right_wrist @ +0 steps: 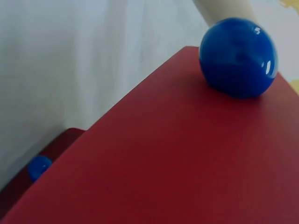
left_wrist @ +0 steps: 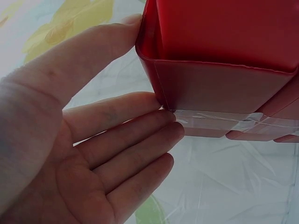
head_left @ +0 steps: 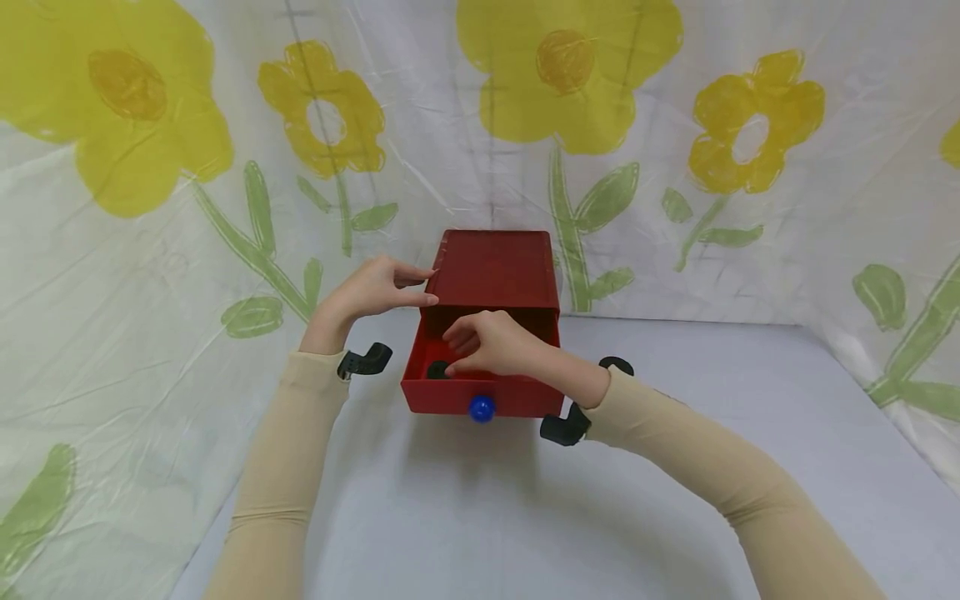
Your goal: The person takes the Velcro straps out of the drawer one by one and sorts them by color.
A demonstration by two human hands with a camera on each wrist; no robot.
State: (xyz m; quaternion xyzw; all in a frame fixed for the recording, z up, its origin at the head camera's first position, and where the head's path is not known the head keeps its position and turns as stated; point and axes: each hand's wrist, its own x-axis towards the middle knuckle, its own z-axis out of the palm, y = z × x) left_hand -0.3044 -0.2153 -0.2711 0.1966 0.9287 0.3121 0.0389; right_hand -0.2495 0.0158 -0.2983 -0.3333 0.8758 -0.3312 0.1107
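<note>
Grips released, the left hand (head_left: 371, 287) touches a red rectangular box's (head_left: 495, 271) edge; the right hand (head_left: 495, 343) occupies its open drawer (head_left: 437, 398) beside a black object (head_left: 437, 370).

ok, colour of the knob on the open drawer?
Blue and glossy; the knob shows best in the right wrist view.

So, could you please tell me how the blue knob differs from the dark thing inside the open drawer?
The blue knob is glossy and bright; the dark thing looks nearly black. The blue knob sits outside, on the drawer's front; the dark thing is inside, near the right hand.
</note>
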